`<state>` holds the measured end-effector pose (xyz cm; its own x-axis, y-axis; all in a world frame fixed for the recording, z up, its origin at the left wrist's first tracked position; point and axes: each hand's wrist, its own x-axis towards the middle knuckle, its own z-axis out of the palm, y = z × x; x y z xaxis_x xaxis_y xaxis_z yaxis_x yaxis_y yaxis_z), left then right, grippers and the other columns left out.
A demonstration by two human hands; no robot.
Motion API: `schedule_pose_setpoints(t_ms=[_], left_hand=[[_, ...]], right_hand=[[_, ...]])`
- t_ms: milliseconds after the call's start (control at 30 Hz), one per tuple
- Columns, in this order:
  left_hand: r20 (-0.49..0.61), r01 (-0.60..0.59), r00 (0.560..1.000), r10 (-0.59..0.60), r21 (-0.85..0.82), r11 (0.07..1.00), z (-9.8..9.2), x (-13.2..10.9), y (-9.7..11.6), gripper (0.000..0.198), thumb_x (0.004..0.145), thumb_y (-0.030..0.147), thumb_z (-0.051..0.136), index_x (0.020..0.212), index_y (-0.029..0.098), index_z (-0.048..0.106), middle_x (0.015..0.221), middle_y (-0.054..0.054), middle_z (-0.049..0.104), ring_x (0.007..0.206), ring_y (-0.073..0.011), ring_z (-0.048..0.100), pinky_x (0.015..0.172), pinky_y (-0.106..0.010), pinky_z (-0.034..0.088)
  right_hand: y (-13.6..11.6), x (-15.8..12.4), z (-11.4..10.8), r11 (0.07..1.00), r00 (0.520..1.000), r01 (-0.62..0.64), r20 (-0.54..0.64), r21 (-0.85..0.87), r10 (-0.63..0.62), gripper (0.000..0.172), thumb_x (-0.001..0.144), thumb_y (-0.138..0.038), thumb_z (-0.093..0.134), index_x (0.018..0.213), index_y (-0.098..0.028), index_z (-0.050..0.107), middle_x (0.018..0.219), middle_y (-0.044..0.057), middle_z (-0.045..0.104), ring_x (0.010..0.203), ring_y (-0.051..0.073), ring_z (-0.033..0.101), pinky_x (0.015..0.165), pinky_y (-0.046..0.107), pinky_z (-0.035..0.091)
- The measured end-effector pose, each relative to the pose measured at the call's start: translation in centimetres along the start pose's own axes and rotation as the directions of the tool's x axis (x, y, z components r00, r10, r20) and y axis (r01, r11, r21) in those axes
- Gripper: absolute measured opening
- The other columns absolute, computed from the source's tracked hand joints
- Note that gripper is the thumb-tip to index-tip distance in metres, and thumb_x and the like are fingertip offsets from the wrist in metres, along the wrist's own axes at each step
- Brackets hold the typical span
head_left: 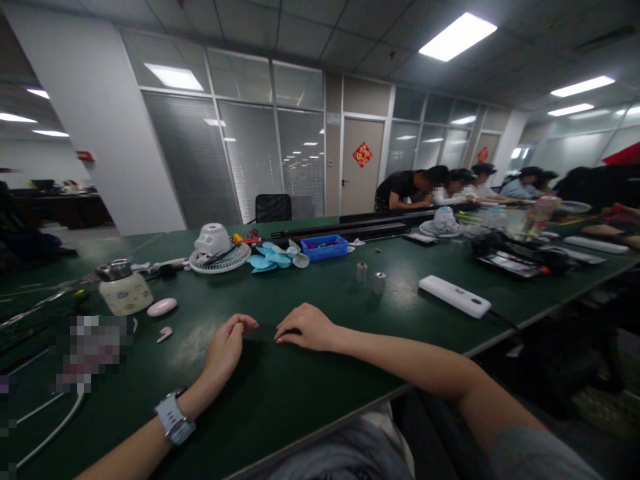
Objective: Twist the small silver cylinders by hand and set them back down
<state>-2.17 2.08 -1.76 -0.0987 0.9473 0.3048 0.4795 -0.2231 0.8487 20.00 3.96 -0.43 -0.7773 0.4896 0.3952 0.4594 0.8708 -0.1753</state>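
My left hand (231, 341) rests at the green table (320, 393), loosely curved, with nothing visible in it. A wristwatch with a pale strap (175, 417) is on that wrist. Facing it across a small gap, my right hand (309, 328) is bent over the tabletop, a dark space showing between thumb and fingers. No object shows in it. Left of my left hand lie a pink earbud (165, 335) and a pink oval case (162, 307). Beyond my right hand stand two small metal cylinders, a left one (361, 271) and a right one (379, 283).
A cream patterned jar (125, 292) stands at left. Farther back are a white fan part (213, 248), blue fan blades (274, 257) and a blue tray (325, 249). A white power strip (454, 296) lies at right. People (410, 190) lean over the table's far end.
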Motion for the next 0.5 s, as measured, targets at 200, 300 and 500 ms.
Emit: schedule_pose_setpoints(t_ms=[200,300,500], left_hand=[[0.041,0.005,0.999,-0.005,-0.007,1.000,-0.1,-0.2,0.0,0.017,0.069,0.026,0.037,0.061,0.021,0.051,0.054,0.001,0.052,0.057,-0.0168,0.052,0.058,-0.027,0.039],[0.052,0.013,0.999,-0.012,-0.014,1.000,0.0,-0.2,-0.3,0.016,0.069,0.026,0.038,0.060,0.022,0.050,0.051,0.003,0.045,0.051,-0.0153,0.045,0.053,-0.026,0.033],[0.048,-0.007,0.999,0.005,0.028,1.000,-0.1,-0.1,-0.5,0.015,0.068,0.026,0.038,0.059,0.022,0.049,0.055,0.002,0.046,0.054,-0.0158,0.045,0.055,-0.026,0.033]], right_hand=[[2.8,-1.4,-4.4,0.970,0.983,-0.171,-0.103,-0.175,0.155,0.021,0.091,-0.034,0.059,0.100,-0.022,0.073,0.101,0.004,0.074,0.098,0.018,0.063,0.089,0.033,0.037],[5.6,-3.0,-8.6,0.855,0.917,-0.397,-0.184,-0.332,0.354,0.025,0.092,-0.038,0.056,0.100,-0.023,0.074,0.102,0.006,0.073,0.100,0.022,0.063,0.090,0.034,0.037],[9.9,-7.8,-15.1,0.469,0.590,-0.792,-0.291,-0.391,0.753,0.028,0.089,-0.041,0.057,0.102,-0.025,0.075,0.102,0.007,0.074,0.095,0.023,0.065,0.080,0.030,0.044]])
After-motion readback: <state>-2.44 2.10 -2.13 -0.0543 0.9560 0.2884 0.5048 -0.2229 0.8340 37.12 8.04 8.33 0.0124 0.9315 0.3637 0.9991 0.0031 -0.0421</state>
